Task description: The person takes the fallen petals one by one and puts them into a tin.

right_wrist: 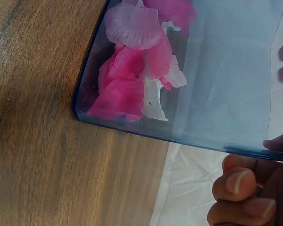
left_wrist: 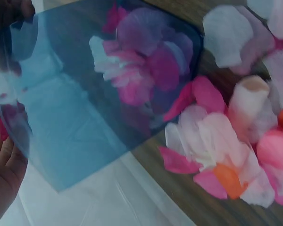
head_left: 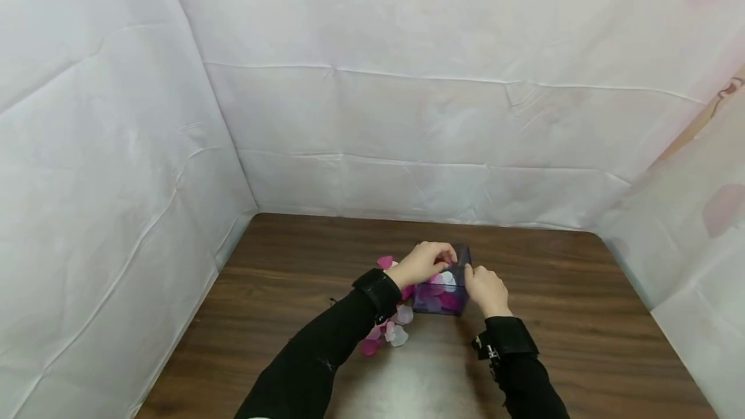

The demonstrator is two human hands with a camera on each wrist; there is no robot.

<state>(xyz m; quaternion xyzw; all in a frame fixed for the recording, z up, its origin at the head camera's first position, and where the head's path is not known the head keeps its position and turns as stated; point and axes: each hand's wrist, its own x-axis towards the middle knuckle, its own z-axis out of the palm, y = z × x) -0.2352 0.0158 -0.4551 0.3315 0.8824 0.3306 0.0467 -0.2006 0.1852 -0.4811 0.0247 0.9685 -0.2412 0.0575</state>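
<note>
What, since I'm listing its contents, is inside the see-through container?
The container holds overlapping pink and whitish petals at its bottom. Whatever lies beneath the uppermost petals is covered, and the left hand hides part of the interior in the head view.

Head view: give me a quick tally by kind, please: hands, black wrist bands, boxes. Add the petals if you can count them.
Hands: 2 (left hand, right hand)
Black wrist bands: 2 (left band, right band)
See-through box: 1
Total: 5
Petals left out: they overlap too much, inside and beside the box, to count.
</note>
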